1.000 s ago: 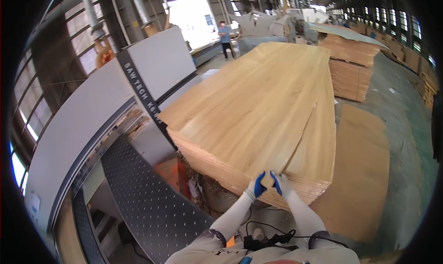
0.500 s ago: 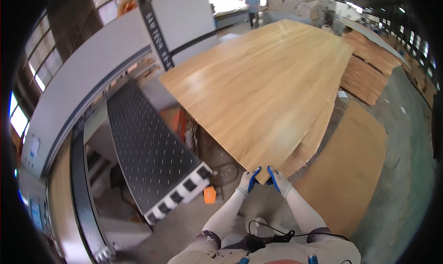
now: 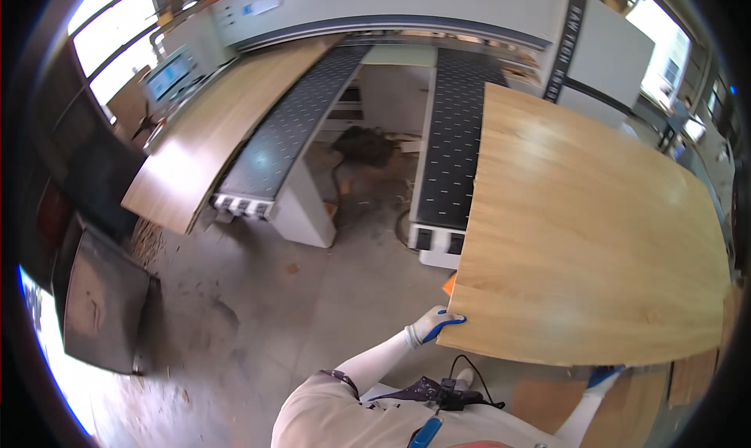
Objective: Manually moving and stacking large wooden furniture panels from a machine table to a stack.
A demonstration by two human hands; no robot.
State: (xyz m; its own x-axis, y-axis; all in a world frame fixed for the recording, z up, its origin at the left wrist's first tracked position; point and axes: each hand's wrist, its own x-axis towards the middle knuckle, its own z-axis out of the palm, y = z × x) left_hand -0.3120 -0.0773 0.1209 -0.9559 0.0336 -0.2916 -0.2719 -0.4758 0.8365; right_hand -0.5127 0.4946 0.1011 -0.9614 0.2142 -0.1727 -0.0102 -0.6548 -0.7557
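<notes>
A large wood-grain panel (image 3: 594, 237) fills the right side, its left part over a black machine table (image 3: 454, 143). My left hand (image 3: 438, 324), in a white glove with blue palm, is closed on the panel's near left corner, with the thumb on the edge and the fingers partly hidden. Farther right, my right hand (image 3: 604, 379), also gloved, is at the panel's near edge. Its fingers reach under the panel and are mostly hidden.
Left of the gap stands a second black table (image 3: 282, 143) with a long wood panel (image 3: 227, 104) beside it. A white machine beam (image 3: 407, 6) spans the back. A dark bin (image 3: 106, 303) stands at left; a brown board (image 3: 547, 401) lies low at right. A person (image 3: 676, 123) is far right.
My view has swung left. The panel now lies farther right in view and across the right black table's edge. My hands, close together at one corner before, are now far apart along the near edge.
</notes>
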